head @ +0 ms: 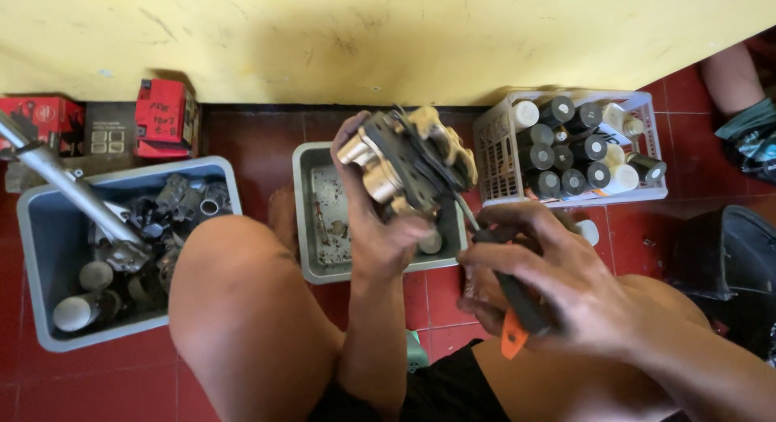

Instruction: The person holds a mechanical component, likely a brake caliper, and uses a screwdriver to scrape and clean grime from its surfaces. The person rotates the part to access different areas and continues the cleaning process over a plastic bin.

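Between the person's bare knees, above the red tiled floor [105, 381], the fingers of the left hand [380, 220] were wrapped tight around a greasy metal brake caliper [408, 159], thumb on the near side and the other fingers curled over its far edge, so that the part was held up in the air over a small grey tray [305, 228]. The right hand [537, 280] was closed on the black and orange handle of a screwdriver [517, 313], fingers folded round the grip, and the thin shaft ran up and to the left until its tip met the lower side of the caliper.

Below the caliper, the grey tray sat on the floor with some small dirty parts and grime on its bottom. Left of it, beyond the left knee, stood a larger grey bin [40, 260] filled with dark metal parts and cylinders, and a long silver tube [61, 183] leaned out of it toward the upper left. Behind that bin, against the foot of the yellow wall [364, 34], lay red cardboard boxes [166, 119] and a dark one beside them. Right of the tray, a white slatted basket [497, 139] held upright spray cans with black and white caps, packed close together. At the far right edge a dark bag or cloth lay on the tiles, and another person's leg [731, 74] showed in the upper corner.
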